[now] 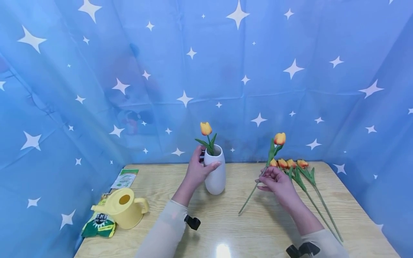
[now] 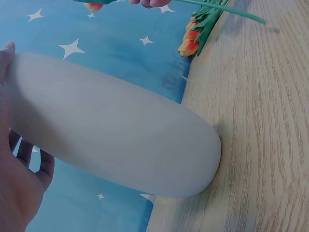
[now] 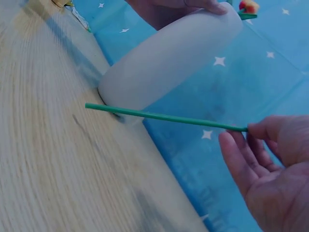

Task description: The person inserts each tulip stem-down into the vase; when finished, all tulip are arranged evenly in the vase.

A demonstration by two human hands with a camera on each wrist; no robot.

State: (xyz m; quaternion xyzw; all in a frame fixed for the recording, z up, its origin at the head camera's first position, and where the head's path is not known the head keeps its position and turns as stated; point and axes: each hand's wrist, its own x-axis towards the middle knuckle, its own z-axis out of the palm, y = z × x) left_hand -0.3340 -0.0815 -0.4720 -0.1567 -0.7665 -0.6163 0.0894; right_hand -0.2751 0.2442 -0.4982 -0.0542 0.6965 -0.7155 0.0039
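In the head view a white vase [image 1: 215, 179] stands upright on the wooden table with one yellow-orange tulip [image 1: 205, 129] in it, green leaves above the rim. My left hand [image 1: 197, 171] grips the vase near its top, thumb across the front and fingers behind. To the right, my right hand [image 1: 278, 183] pinches the stem of another tulip [image 1: 280, 138], which is held above the table, bloom up and slanting right. The right wrist view shows the bare lower stem [image 3: 164, 117] reaching out from the thumb and fingertips, apart from my left hand.
Several more tulips [image 1: 302, 164] lie at the table's right, blooms toward the back. On the left stand a yellow watering can [image 1: 127, 213], a green-and-yellow bag [image 1: 100, 225] and a flat packet [image 1: 125, 178]. A blue starry curtain [image 1: 219, 79] hangs behind the table.
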